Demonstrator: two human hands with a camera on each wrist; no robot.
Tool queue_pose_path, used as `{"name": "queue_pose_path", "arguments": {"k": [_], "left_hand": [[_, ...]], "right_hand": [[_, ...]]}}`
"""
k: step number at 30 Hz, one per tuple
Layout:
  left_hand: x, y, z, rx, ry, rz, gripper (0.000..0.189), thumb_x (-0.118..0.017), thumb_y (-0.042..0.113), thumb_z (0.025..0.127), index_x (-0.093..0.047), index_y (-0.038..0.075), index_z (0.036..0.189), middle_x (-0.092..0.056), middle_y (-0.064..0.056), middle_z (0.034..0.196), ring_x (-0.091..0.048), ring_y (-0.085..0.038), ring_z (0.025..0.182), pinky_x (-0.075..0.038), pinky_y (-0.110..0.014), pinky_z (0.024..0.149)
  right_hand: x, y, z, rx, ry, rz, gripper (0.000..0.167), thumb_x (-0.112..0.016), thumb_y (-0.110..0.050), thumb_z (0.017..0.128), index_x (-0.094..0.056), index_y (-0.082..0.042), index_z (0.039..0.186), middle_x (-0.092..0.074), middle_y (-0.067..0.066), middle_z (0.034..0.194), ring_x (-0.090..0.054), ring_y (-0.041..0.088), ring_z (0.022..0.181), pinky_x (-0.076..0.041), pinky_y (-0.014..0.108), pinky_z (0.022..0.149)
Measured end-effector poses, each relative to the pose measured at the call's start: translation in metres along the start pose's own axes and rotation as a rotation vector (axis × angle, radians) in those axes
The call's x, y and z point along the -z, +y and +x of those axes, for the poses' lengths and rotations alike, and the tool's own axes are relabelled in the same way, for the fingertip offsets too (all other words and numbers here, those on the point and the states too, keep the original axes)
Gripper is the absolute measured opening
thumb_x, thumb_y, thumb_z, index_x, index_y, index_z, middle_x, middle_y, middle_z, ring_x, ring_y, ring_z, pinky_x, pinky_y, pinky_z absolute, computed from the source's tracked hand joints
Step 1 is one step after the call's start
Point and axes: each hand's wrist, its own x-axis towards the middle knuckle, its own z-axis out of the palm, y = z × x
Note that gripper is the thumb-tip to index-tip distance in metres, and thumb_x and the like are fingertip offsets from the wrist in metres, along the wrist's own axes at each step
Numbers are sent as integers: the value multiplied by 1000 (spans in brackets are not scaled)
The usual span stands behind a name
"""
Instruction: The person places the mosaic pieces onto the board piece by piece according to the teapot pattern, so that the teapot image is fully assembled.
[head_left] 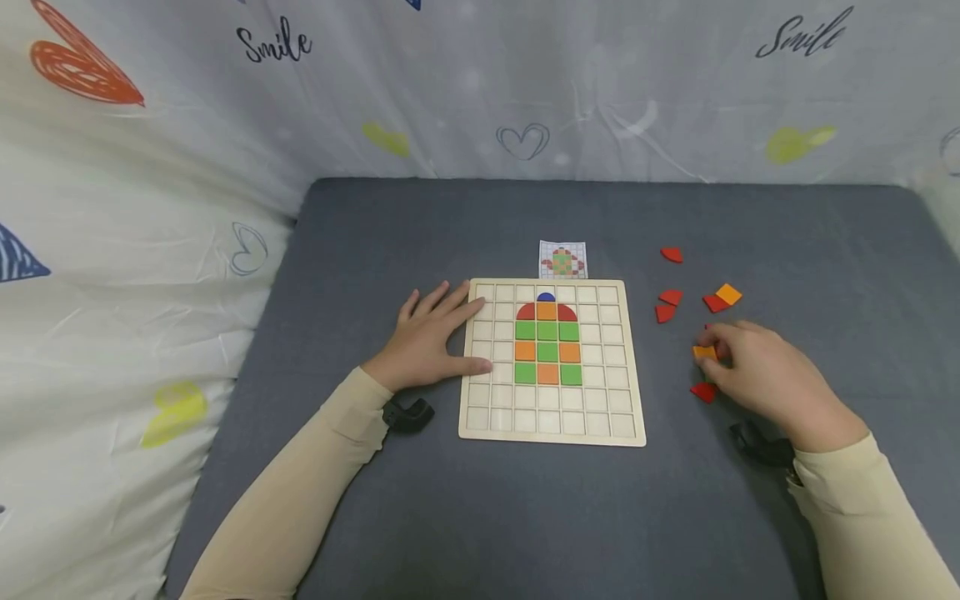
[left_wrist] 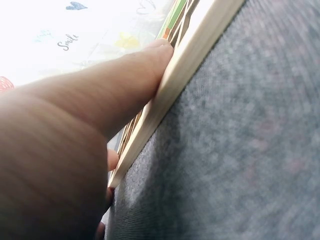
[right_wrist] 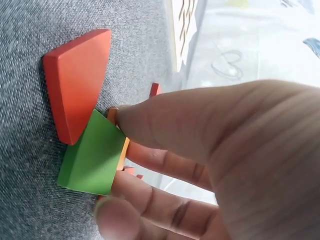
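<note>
head view shows the left hand (head_left: 425,348), fingers spread, resting on the left edge of the grid board (head_left: 525,422), seemingly to steady it on the grey table (head_left: 420,225), while the right hand (head_left: 776,383) pinches an orange tile (head_left: 704,353) among red pieces (head_left: 703,392) lying to the right, apparently for easy reach.

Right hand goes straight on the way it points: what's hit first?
Probably the nearer red piece of the pair just right of the board; right hand's height is unclear.
</note>
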Motion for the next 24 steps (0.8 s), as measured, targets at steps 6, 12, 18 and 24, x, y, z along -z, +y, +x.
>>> {"name": "queue_pose_path", "arguments": {"k": [6, 12, 18, 24], "left_hand": [[0, 0, 0, 4, -1, 5, 103, -73, 72, 86, -30, 27, 168, -10, 1, 177, -2, -29, 164, 8, -62, 127], [-1, -1, 0, -2, 3, 10, 101, -71, 73, 88, -31, 27, 168, -10, 0, 177, -2, -30, 164, 8, -62, 127], [-2, -1, 0, 3, -3, 11, 102, -71, 73, 87, -30, 27, 168, -9, 1, 177, -1, -29, 164, 8, -61, 127], [-2, -2, 0, -2, 6, 15, 102, -71, 73, 87, -31, 26, 168, -10, 0, 177, -2, -31, 164, 8, -63, 126]], "right_hand": [[-1, -3, 4, 24, -2, 9, 18, -73, -15, 94, -73, -2, 107, -60, 3, 82, -54, 23, 80, -43, 35, 65], [-3, -10, 11, 43, -18, 13, 22, -76, -17, 94, -71, 0, 106, -61, 4, 81, -52, 20, 71, -43, 35, 62], [-3, -19, 16, 107, -15, 68, 17, -80, -14, 93, -69, -4, 101, -57, 0, 74, -51, 14, 62, -44, 32, 58], [6, -31, 21, 204, 13, 86, 15, -79, -10, 94, -74, -4, 107, -59, -4, 72, -52, 12, 64, -49, 32, 64]]}}
